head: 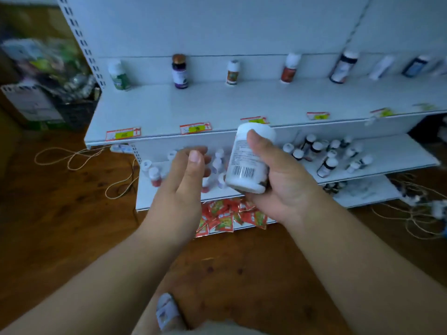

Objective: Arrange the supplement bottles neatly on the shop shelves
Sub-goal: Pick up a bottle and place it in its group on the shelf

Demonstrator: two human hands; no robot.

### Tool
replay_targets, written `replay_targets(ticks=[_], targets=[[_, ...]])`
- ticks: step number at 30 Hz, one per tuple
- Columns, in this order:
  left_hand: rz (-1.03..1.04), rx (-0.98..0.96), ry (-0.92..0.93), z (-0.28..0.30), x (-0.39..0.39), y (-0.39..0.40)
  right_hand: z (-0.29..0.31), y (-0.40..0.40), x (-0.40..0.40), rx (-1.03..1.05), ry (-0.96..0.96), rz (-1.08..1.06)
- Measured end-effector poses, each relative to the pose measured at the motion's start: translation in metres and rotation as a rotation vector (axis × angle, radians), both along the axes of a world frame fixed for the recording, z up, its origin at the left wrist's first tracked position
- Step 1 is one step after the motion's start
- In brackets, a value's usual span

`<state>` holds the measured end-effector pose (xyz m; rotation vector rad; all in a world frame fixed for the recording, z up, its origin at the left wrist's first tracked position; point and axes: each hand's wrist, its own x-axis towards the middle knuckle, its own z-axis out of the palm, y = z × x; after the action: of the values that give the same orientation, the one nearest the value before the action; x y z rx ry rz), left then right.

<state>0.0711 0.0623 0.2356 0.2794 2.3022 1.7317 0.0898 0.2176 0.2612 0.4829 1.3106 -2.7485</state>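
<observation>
White plastic supplement bottle (249, 158), barcode toward you, cap tilted up-right: your right hand (273, 180) grips it; left hand (186, 175) open, empty, just beside.

top-shelf bottles (179, 71): 7 | price tags (123, 133): 5 clear | held bottle (246, 160): 1 | hands (278, 180): 2

Dim, bluish, even light with no hard shadows (wide-angle bending at the edges), motion blur smearing everything beyond the hands (232, 170).
</observation>
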Motion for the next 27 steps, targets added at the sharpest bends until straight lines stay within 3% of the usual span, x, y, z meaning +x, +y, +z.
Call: replay_targets(ticks=[5,12,20,25,27], targets=[[-0.147,0.060,0.056,0.022,0.066,0.098,0.030,0.089,0.091,0.075,-0.016,-0.172],[-0.441,0.126,0.076,0.029,0.143,0.234,0.035,0.208,0.211,-0.010,-0.051,-0.489],[-0.710,0.235,0.039,0.039,0.157,0.388,0.043,0.340,0.254,0.151,0.027,-0.593],[-0.862,0.127,0.038,0.032,0.160,0.515,0.046,0.429,0.283,0.260,0.010,-0.795],[-0.946,0.114,0.123,0.039,0.171,0.558,0.054,0.464,0.299,0.326,-0.014,-0.858]])
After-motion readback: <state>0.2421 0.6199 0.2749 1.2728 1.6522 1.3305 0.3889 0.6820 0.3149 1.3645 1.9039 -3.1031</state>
